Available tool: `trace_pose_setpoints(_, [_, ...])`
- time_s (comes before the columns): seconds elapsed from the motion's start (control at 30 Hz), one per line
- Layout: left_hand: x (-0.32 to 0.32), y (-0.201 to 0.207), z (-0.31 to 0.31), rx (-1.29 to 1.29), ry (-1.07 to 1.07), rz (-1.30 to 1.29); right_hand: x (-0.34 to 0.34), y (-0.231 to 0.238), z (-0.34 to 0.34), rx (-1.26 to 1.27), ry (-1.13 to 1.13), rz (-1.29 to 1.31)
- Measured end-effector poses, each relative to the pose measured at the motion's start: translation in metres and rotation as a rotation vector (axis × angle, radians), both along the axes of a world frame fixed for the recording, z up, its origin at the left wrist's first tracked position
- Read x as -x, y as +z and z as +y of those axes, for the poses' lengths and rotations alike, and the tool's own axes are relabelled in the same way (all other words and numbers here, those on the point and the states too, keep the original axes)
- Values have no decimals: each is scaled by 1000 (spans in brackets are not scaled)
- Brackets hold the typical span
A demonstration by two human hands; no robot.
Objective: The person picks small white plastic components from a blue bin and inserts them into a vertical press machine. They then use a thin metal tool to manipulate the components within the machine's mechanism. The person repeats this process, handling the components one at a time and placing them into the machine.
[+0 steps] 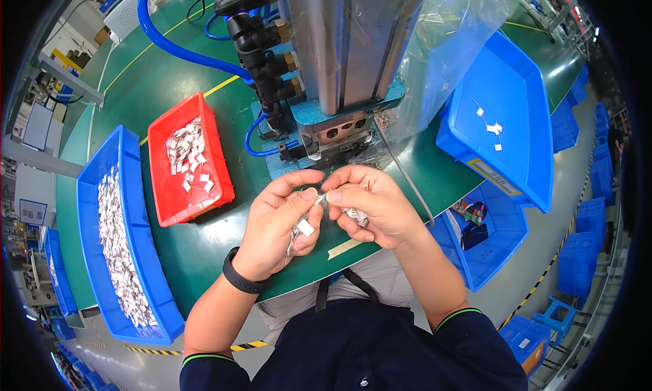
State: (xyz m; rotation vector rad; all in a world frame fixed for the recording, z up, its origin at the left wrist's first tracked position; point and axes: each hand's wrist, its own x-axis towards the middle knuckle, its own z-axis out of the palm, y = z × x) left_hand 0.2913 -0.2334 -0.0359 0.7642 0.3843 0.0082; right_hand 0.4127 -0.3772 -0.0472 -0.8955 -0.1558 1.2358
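My left hand (pixel 275 218), with a black band on its wrist, is closed around a few small white parts with thin wire leads (pixel 305 228). My right hand (pixel 377 204) holds more of these white parts (pixel 358 216) in its curled fingers. Thumbs and forefingers of both hands meet at a tiny white piece (pixel 320 198); which hand grips it I cannot tell. Just beyond the fingertips stands a metal press head (pixel 336 136) on a teal mount, with black air fittings (pixel 261 45) and blue hoses.
On the green table (pixel 224 255), a red bin (pixel 226 177) and a long blue bin (pixel 146 238) hold white parts at left. To the right, a tilted blue bin (pixel 502 113) has a few parts inside, above another blue bin (pixel 499 252). A metal rod (pixel 411 184) slants beside my right hand.
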Motion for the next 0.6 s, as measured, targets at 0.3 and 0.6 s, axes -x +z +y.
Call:
trace_pose_setpoints(0.3, [0, 0, 0, -13, 21, -24, 3, 5, 4, 29, 53, -138])
trace_pose_setpoints(0.6, [1, -1, -2, -79, 54, 16, 13, 4, 2, 5, -70, -100])
